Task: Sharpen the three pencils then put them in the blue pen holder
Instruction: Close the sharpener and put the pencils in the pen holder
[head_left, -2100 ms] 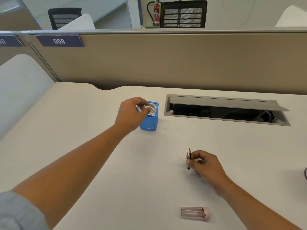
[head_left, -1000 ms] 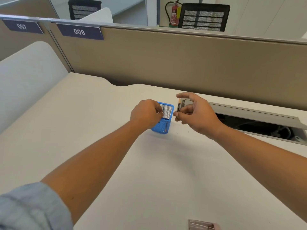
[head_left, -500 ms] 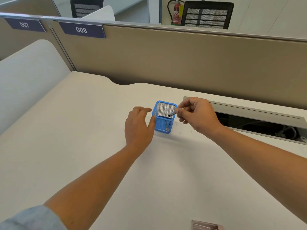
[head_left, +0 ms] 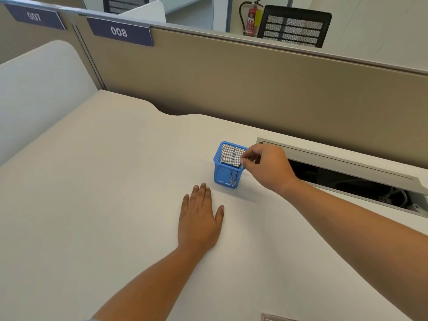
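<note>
The blue mesh pen holder (head_left: 220, 173) stands upright on the white desk. Pencils (head_left: 232, 176) show through its front mesh, standing inside. My right hand (head_left: 268, 169) is at the holder's right rim. Its thumb and fingers pinch the dark top end of a pencil that leans down into the holder. My left hand (head_left: 200, 220) lies flat on the desk just in front of the holder, fingers together, palm down, holding nothing and not touching the holder.
An open cable tray (head_left: 347, 179) with a raised grey lid is sunk into the desk right of the holder. The pink sharpener case (head_left: 275, 318) peeks in at the bottom edge. A tan partition (head_left: 254, 89) closes off the back.
My left hand let go of the holder and drew back to rest flat on the desk. My right hand carried pencils from the desk to the holder and lowered them in.
</note>
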`<state>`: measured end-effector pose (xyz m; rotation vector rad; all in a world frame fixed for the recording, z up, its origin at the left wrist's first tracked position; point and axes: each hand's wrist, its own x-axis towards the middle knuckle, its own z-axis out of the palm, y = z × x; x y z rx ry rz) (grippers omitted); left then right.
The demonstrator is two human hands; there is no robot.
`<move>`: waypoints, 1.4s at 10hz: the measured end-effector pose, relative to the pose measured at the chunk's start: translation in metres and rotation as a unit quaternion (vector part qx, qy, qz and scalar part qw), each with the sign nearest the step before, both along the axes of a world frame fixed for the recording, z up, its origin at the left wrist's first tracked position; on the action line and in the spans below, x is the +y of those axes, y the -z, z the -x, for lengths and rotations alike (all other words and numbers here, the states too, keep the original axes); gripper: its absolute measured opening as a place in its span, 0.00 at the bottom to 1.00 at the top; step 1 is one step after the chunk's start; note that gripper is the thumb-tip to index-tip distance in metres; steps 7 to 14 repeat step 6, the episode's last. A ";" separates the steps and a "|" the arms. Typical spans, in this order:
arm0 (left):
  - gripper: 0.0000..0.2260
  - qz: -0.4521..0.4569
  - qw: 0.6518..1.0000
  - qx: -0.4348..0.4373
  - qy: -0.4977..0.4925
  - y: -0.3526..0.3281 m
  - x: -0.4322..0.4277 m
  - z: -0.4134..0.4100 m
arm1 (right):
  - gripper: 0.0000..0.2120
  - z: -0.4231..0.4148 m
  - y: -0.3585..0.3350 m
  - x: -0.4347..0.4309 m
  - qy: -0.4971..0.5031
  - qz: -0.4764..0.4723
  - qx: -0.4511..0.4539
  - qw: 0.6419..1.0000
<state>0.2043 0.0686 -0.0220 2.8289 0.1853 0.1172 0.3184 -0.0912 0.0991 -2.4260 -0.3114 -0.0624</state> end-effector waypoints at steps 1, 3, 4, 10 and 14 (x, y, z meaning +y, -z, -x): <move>0.29 -0.001 1.000 0.007 -0.002 -0.001 0.001 0.000 | 0.04 0.000 0.004 0.005 0.004 0.017 -0.001 1.000; 0.28 0.009 1.000 0.009 -0.003 -0.001 0.002 0.000 | 0.05 0.004 0.008 0.009 0.027 0.022 0.002 0.999; 0.28 0.011 1.000 0.008 -0.004 -0.001 0.002 0.000 | 0.05 0.005 0.008 0.009 0.034 0.023 0.010 0.999; 0.28 0.015 1.000 -0.001 -0.008 -0.003 0.000 0.000 | 0.05 0.007 0.008 0.006 0.030 0.011 0.021 0.999; 0.28 0.015 1.000 -0.001 -0.008 -0.003 0.000 0.000 | 0.05 0.007 0.008 0.006 0.030 0.011 0.021 0.999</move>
